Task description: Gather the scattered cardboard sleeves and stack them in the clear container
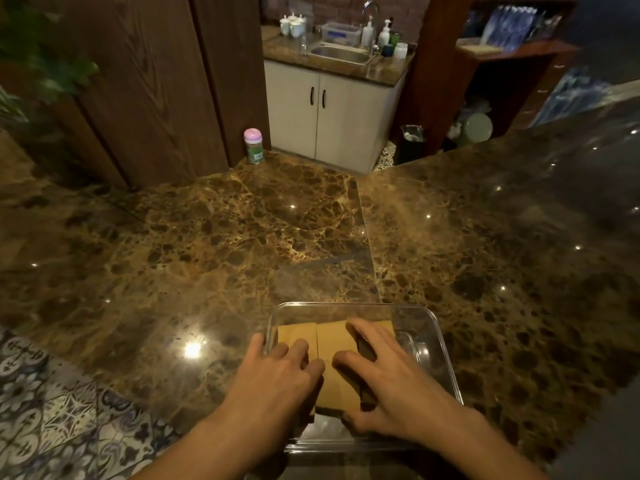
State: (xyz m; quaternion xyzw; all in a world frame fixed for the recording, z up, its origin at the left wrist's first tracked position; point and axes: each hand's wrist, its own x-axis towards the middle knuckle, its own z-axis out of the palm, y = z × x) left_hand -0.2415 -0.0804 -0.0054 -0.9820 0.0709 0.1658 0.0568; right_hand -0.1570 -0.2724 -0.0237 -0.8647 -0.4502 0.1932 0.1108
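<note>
Sleeves [335, 341] (in container [346, 304]) held between hands [277, 379] [391, 386].

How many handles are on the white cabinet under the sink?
2. The left handle and the right handle stand upright side by side, one on each side of the middle seam of the white cabinet. None appears hidden.

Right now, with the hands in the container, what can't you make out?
Head view only:
- Number of cardboard sleeves in the clear container: left hand and right hand cover the stack.
- Whether the left hand grips or only presses: fingertips curl out of sight.
- Container's near rim: forearms cover it.
- Label on the pink-capped bottle: too small, blurred.
</note>
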